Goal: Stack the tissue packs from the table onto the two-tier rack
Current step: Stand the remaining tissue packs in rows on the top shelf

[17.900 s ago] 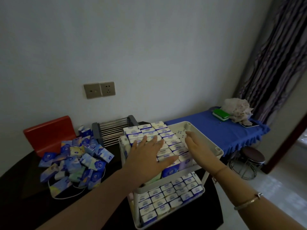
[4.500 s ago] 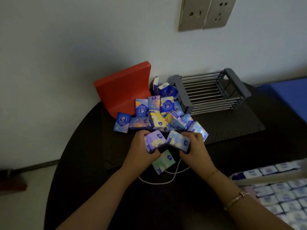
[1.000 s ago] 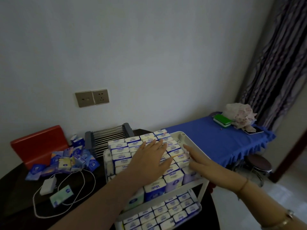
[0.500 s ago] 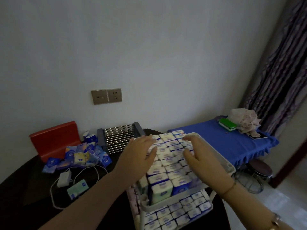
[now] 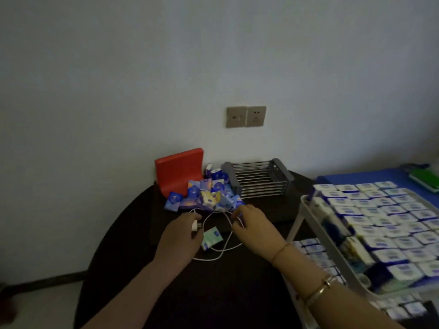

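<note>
Head view: both my forearms reach forward over the dark round table (image 5: pixel 133 269). My left hand (image 5: pixel 181 236) lies palm down beside a white charger plug (image 5: pixel 195 226); its fingers curve loosely near the plug, but I cannot tell whether they have hold of it. My right hand (image 5: pixel 255 227) stretches further out, knuckles up, fingers bent toward the near edge of the pile of tissue packs (image 5: pixel 206 197) and over the white cable (image 5: pixel 221 248); whether the fingertips pinch the cable or a pack is too blurred to tell. A thin bracelet and a bangle sit on my right wrist. One pale green tissue pack (image 5: pixel 212 238) lies apart from the pile, between my two hands, inside the cable's loop. The pile rests against a red stand (image 5: pixel 178 169) by the wall, just beside a grey wire dish rack (image 5: pixel 259 179). At my right the two-tier rack (image 5: pixel 306 210) stands with its upper tier packed with rows of white-and-blue packs, more showing on the tier below.
</note>
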